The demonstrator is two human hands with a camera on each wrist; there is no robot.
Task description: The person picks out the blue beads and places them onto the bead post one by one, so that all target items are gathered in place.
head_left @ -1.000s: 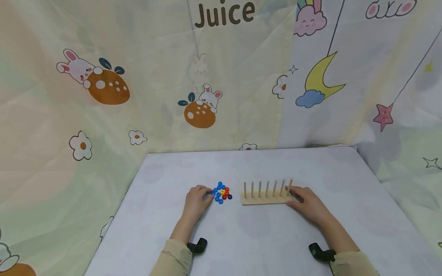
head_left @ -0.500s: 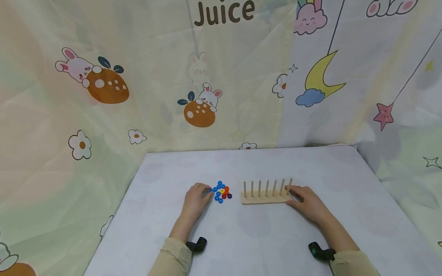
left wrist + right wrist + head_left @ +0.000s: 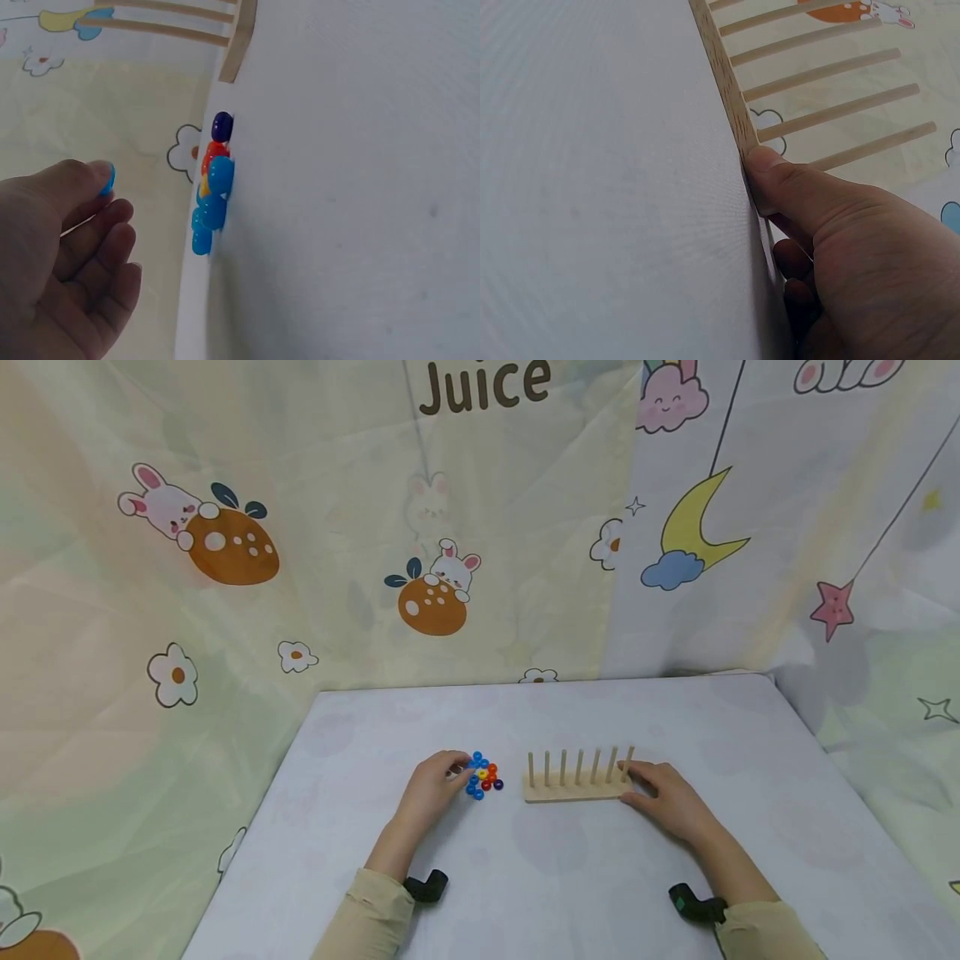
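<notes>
My left hand (image 3: 432,789) pinches a blue bead (image 3: 110,181) between thumb and forefinger, lifted off the table in the left wrist view. Just beyond the fingertips lies a small cluster of loose beads: several blue beads (image 3: 220,175), a few red ones (image 3: 486,785), a yellow one (image 3: 482,774) and a dark purple bead (image 3: 498,784). With thumb and fingers, my right hand (image 3: 670,795) grips the right end of a wooden peg rack (image 3: 572,792). Its base lies flat, and several bare upright pegs stand in a row along it.
Both the beads and the rack are on a white-covered table (image 3: 570,893). Behind it hangs a printed cloth (image 3: 337,560) with cartoon rabbits, flowers and a moon. Each wrist wears a black camera (image 3: 426,887).
My left hand has picked a blue bead from the cluster's left side, raised it and moved slightly right. The right hand still holds the rack's end in the same place.
</notes>
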